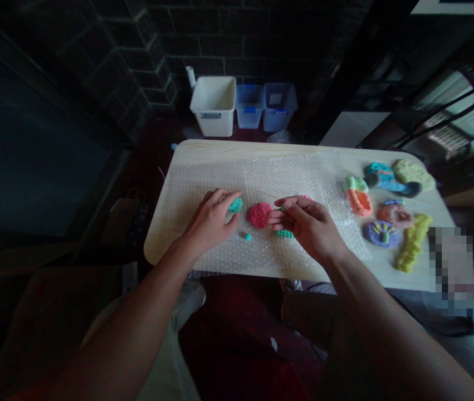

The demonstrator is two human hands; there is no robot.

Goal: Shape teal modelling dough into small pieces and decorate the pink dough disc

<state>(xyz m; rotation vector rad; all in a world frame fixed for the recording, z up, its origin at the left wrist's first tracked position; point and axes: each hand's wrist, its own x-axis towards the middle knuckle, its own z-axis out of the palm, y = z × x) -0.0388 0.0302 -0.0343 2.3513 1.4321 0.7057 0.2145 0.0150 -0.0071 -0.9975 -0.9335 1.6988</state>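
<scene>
My left hand is curved round a teal-green lump of modelling clay, with the index finger along its far side and the thumb on its near side. Between the thumb and fingers of my right hand is a small green piece of clay. A round, rough-surfaced red clay lump lies between the two hands, close to the right fingertips. Nearer to me sits a small green clay ball. Under my right hand a beaded green clay piece shows in part. Some pink clay peeks out behind it.
Bubble wrap covers much of the pale wooden table. At the right stand several coloured clay shapes, among them an orange-and-green one, a purple disc and a yellow strip. Beyond the table are a white bin and two blue-tinted tubs.
</scene>
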